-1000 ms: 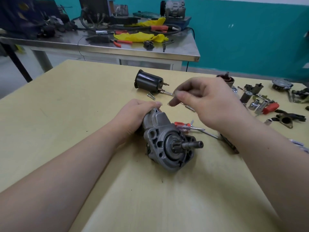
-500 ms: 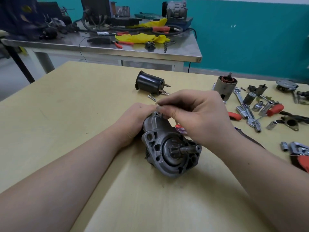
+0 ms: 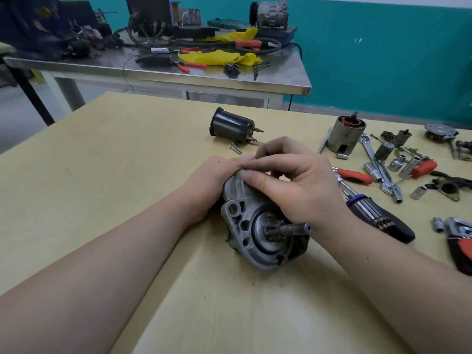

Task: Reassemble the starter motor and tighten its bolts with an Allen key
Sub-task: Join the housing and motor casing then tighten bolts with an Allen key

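Observation:
The grey starter motor housing (image 3: pixel 263 238) lies on the yellow table (image 3: pixel 115 175), its pinion shaft pointing toward me and to the right. My left hand (image 3: pixel 209 182) grips the housing's rear from the left. Over its top sits my right hand (image 3: pixel 296 182), thumb along the casting and curled fingertips pinched together at the upper edge. The long bolt that this hand held is hidden under those fingers. A black solenoid can (image 3: pixel 233 127) lies just beyond, with two small screws (image 3: pixel 235 148) beside it.
To the right lie an armature cylinder (image 3: pixel 346 135), sockets and a wrench (image 3: pixel 375 162), red-handled tools (image 3: pixel 356 176) and a black-handled screwdriver (image 3: pixel 378 215). A steel bench (image 3: pixel 178 72) cluttered with tools stands behind the table.
My right hand brought the long bolt down from above the table onto the top of the housing and now covers it. My left hand kept its grip on the housing.

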The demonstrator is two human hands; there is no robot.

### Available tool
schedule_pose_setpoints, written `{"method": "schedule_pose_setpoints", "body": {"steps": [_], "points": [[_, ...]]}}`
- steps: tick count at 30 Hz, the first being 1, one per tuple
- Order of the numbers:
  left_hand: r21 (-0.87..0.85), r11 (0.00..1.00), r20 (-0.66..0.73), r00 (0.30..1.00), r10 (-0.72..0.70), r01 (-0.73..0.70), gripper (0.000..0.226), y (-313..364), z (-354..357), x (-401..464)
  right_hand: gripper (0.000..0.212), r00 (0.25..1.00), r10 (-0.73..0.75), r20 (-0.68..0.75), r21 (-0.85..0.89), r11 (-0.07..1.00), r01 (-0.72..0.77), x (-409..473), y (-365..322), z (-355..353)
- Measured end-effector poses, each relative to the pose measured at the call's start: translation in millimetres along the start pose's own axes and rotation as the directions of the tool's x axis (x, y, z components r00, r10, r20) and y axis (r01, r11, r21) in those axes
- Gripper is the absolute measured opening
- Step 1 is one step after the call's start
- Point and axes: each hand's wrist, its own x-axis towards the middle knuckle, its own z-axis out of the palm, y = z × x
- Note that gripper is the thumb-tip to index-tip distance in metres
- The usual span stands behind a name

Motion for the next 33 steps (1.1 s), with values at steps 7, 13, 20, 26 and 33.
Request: {"method": "schedule_pose_setpoints", "body": {"steps": [7,13,20,26,33], "points": [[-0.173,0.984,-0.141,0.987,-0.077,0.053,0.070,12,4,-10,0.027,0.947,0.262,0.184,0.238,0.923,-0.301,1,-12,-9],[-0.163,0.987,-0.106,0.994,-0.029,0.011,0.059,23,-3,-12,0.040,0.917,0.288,0.276,-0.046,0.957,-0.287,-4,-14,-15],[-0.089,0.994,-0.125,0.990,0.058,-0.069,0.056,16,-1,-13,0.038,0.911,0.343,0.231,0.084,0.926,-0.369,-4,-11,-12],[-0.122,0.991,0.031,0.998,0.063,-0.059,0.047,13,1,-17,0.057,0.878,0.447,0.169,0.098,0.879,-0.466,2,-3,-14],[-0.057,0.992,0.172,0.977,0.123,-0.115,0.041,14,-2,-19,0.069,0.843,0.504,0.187,0.057,0.851,-0.522,8,4,-22]]}}
